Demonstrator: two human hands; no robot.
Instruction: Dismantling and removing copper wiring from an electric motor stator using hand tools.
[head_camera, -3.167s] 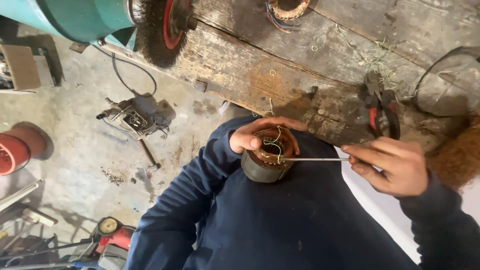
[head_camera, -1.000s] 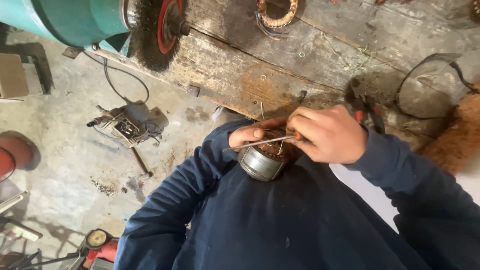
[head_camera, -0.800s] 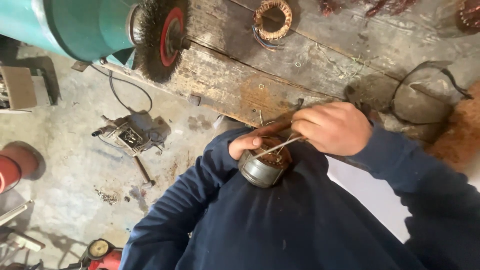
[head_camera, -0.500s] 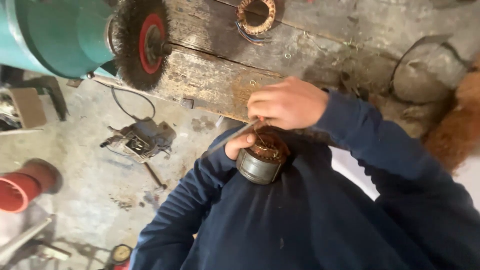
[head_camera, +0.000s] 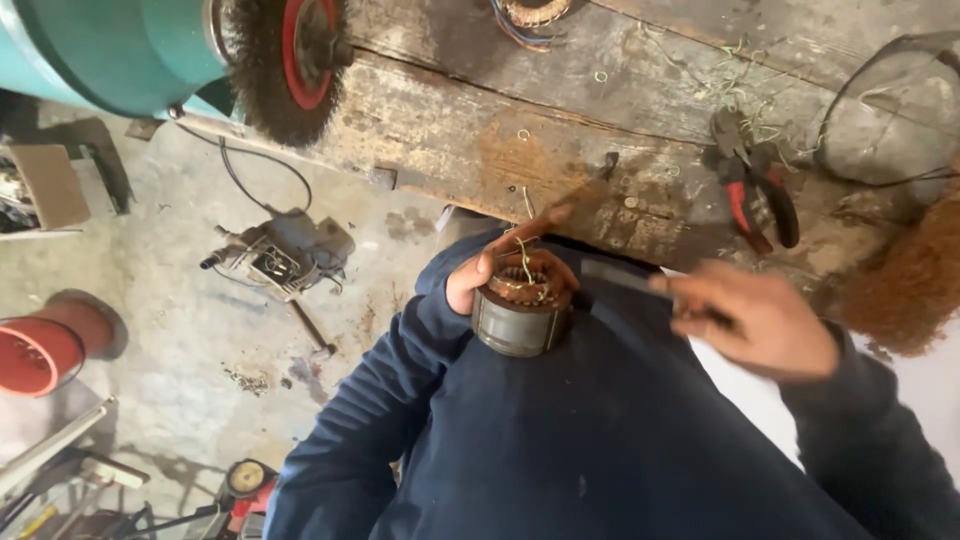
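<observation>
We look down from a head-worn camera at a person in a dark blue sweater, working at the edge of a worn wooden workbench (head_camera: 470, 130).

Our left hand (head_camera: 500, 262) grips a small electric motor stator (head_camera: 522, 308), a grey metal cylinder with copper windings showing at its open top. The fingers are curled around its far side, thumb on the near rim, pressing it against the chest just below the bench edge.

Our right hand (head_camera: 762, 322) is blurred, a little to the right of the stator and apart from it. Its fingers are closed around a thin metal rod-like tool (head_camera: 625, 278) whose tip points toward the stator without touching it. We cannot tell exactly what the tool is.

A few thin wire ends (head_camera: 524, 258) stand up loose from the copper coil, so we judge that the winding work is partway along: the coils sit in the core, but the ends are not tidied or tied off.

On the bench lie red-handled pliers (head_camera: 752, 190), scraps of green wire (head_camera: 740, 90) and another copper coil (head_camera: 532, 12) at the top edge. A wire wheel brush (head_camera: 290, 62) sits on a teal bench grinder (head_camera: 110, 50) at upper left. On the concrete floor below are a dismantled electrical part (head_camera: 275, 258) and a red spool (head_camera: 45, 350).
</observation>
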